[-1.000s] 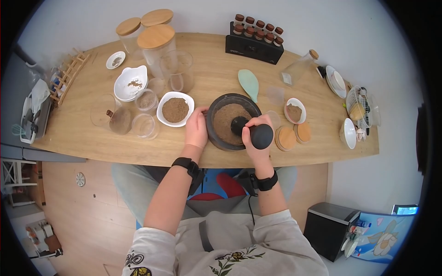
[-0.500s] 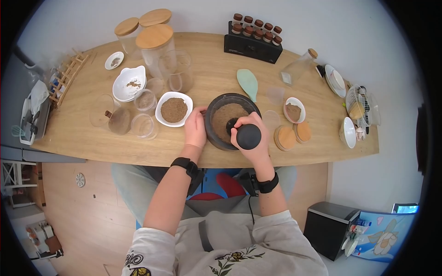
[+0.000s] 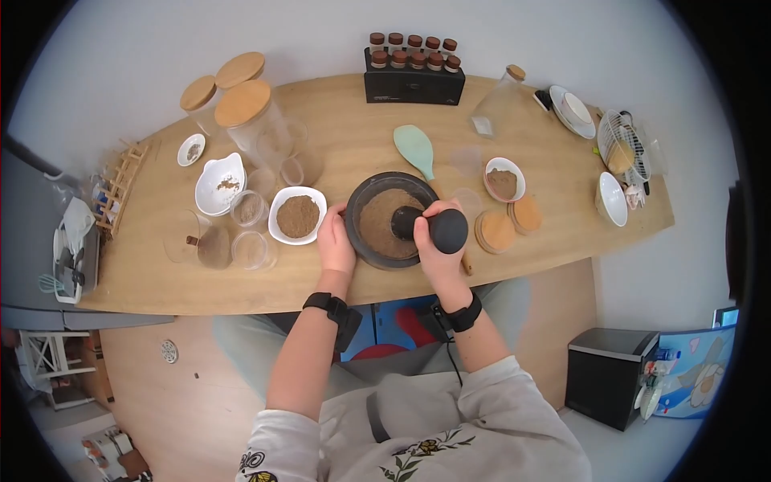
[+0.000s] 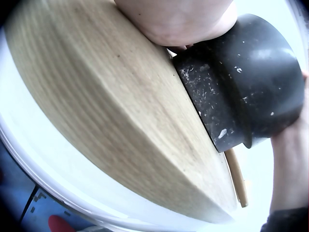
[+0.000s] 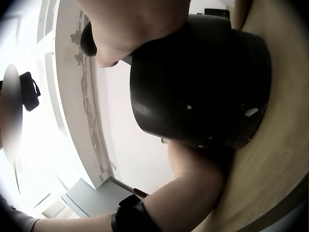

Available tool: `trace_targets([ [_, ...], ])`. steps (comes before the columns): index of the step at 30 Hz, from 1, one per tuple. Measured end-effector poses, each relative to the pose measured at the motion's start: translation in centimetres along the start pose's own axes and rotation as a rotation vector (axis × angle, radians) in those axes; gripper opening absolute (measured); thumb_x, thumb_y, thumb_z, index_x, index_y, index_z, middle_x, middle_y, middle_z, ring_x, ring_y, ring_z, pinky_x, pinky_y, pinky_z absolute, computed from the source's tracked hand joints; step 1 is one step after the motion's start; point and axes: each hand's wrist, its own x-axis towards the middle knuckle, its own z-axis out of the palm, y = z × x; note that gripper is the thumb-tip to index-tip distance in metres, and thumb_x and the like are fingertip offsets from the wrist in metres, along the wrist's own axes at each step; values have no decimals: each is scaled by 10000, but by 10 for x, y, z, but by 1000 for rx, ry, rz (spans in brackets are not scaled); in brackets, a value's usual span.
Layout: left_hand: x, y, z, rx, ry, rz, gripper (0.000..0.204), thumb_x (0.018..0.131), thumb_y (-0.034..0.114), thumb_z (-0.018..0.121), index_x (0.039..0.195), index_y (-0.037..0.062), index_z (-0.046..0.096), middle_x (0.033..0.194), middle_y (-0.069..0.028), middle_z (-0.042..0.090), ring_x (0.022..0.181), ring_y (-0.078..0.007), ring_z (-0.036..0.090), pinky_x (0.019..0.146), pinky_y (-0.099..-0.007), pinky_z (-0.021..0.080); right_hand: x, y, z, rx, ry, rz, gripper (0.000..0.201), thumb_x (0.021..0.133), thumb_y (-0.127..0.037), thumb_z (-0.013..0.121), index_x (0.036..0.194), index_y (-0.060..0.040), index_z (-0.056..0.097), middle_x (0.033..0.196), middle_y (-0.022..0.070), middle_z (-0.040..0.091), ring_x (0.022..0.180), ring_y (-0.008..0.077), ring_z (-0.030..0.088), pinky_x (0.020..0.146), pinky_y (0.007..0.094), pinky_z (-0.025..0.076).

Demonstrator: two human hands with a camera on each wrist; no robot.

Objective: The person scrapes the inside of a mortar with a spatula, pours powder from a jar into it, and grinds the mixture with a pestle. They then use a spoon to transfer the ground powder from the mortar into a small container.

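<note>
A dark mortar (image 3: 353, 229) stands near the table's front edge with brown powder (image 3: 376, 213) inside. My right hand (image 3: 439, 261) grips the black pestle (image 3: 448, 231), fingers wrapped below its round knob; the pestle leans right, its lower end in the powder. Against the mortar's left side lies my left hand (image 3: 335, 245), palm and fairly straight fingers touching the wall. The left wrist view shows the white-flecked outer wall of the mortar (image 4: 260, 72). A green spatula (image 3: 413, 146) lies behind the mortar, its wooden handle passing under my right hand.
Left of the mortar are a white bowl (image 3: 275, 229) of brown powder, clear jars and another white bowl (image 3: 207, 183). On the right sit a small bowl (image 3: 520, 186) with powder and wooden lids (image 3: 495, 231). Behind stand a spice rack (image 3: 414, 87) and a glass bottle (image 3: 496, 108).
The pestle first swung left and more upright, then tipped back right in my right hand. My left hand stayed against the mortar. The head view has shifted, with the table's back lower in frame.
</note>
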Motion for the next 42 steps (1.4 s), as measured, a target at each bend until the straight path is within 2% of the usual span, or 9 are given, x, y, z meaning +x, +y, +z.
trace_targets([
  [2, 0, 2, 0, -14, -8, -6, 300, 862, 122, 304, 952, -30, 547, 866, -122, 586, 818, -199, 537, 770, -298, 411, 1, -2, 1, -34, -19, -53, 167, 648, -55, 670, 744, -46, 534, 715, 62, 473, 666, 189, 502, 622, 269, 407],
  [5, 1, 0, 2, -43, -14, -17, 310, 864, 130, 295, 950, -32, 544, 874, -122, 581, 827, -199, 530, 778, -298, 404, 4, -6, -1, -200, -162, -88, 204, 628, -94, 691, 764, -62, 542, 707, 73, 477, 633, 229, 507, 601, 282, 417],
  [6, 1, -2, 2, -53, -19, -27, 313, 864, 134, 293, 949, -34, 543, 877, -124, 581, 831, -201, 529, 780, -299, 403, 5, -11, -1, -214, -182, -85, 193, 605, -41, 693, 726, -42, 542, 691, 74, 486, 611, 219, 497, 566, 282, 408],
  [9, 2, -8, 2, -75, -29, -29, 319, 864, 141, 290, 950, -38, 541, 878, -127, 580, 836, -204, 530, 785, -301, 401, 4, -4, -4, -236, -213, -158, 204, 597, -44, 696, 728, -41, 539, 688, 73, 486, 604, 224, 494, 558, 281, 407],
  [13, 1, -7, 0, -20, -43, -25, 347, 883, 213, 288, 968, -27, 524, 905, -100, 557, 859, -178, 511, 794, -288, 394, 3, -6, -2, -233, -203, -139, 210, 593, -29, 693, 731, -43, 537, 695, 69, 493, 612, 209, 499, 565, 274, 408],
  [27, 2, -15, 0, -36, -31, -12, 337, 881, 199, 298, 974, -29, 528, 913, -98, 568, 857, -173, 518, 787, -276, 400, 0, -5, -1, -170, -138, -149, 233, 597, -7, 679, 763, -44, 520, 739, 84, 479, 660, 209, 489, 600, 288, 406],
  [33, 2, -16, 0, -9, -31, 0, 343, 883, 205, 296, 964, -28, 534, 906, -101, 572, 850, -177, 521, 787, -282, 402, -3, 7, -3, -103, -11, -284, 284, 567, -36, 719, 777, -56, 529, 707, 75, 494, 620, 218, 504, 554, 288, 418],
  [36, 2, -14, 0, -5, -35, 6, 347, 884, 209, 294, 960, -27, 535, 907, -103, 572, 851, -181, 522, 788, -286, 402, -1, 2, -2, -131, -87, -225, 281, 570, -38, 719, 773, -54, 526, 716, 76, 488, 628, 221, 504, 555, 289, 417],
  [42, 3, -15, 1, -1, -21, 3, 348, 882, 209, 291, 957, -28, 535, 907, -107, 570, 852, -185, 520, 789, -287, 401, -2, 0, -2, -111, -54, -191, 270, 579, -44, 722, 763, -52, 524, 728, 78, 480, 644, 223, 499, 569, 289, 416],
])
